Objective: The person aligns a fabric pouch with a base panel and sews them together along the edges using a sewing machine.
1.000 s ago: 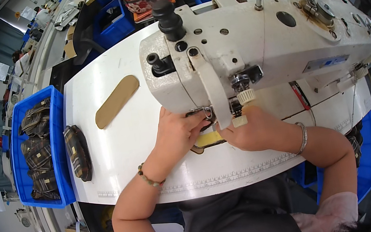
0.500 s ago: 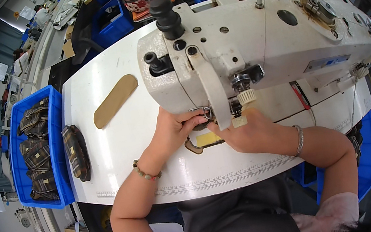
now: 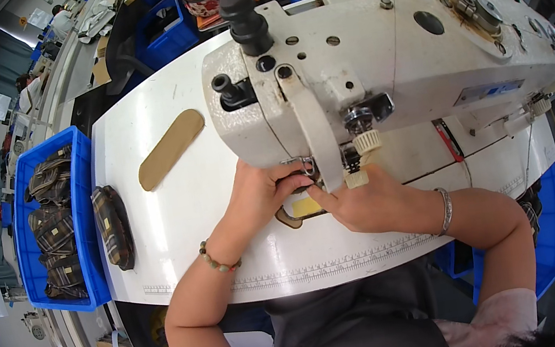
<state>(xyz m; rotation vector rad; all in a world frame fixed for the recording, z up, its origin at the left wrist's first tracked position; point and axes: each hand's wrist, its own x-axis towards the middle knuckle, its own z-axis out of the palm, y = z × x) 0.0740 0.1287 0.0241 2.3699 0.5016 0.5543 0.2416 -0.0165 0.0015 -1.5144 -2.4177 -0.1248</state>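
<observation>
Both hands, left [image 3: 260, 192] and right [image 3: 367, 201], press fingertips onto a small tan piece [image 3: 302, 208] under the sewing machine [image 3: 378, 77], neither clenched.

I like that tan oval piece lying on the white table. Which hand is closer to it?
Left. The left hand lies just right of the tan oval piece, apart from it. The right hand lies farther right, beyond the left hand.

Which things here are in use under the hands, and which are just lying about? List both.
In use: the left hand and right hand pressing a small yellow and brown piece under the white sewing machine.

Lying about: tan oval piece; plaid piece on the table; blue bin of plaid pieces.
</observation>
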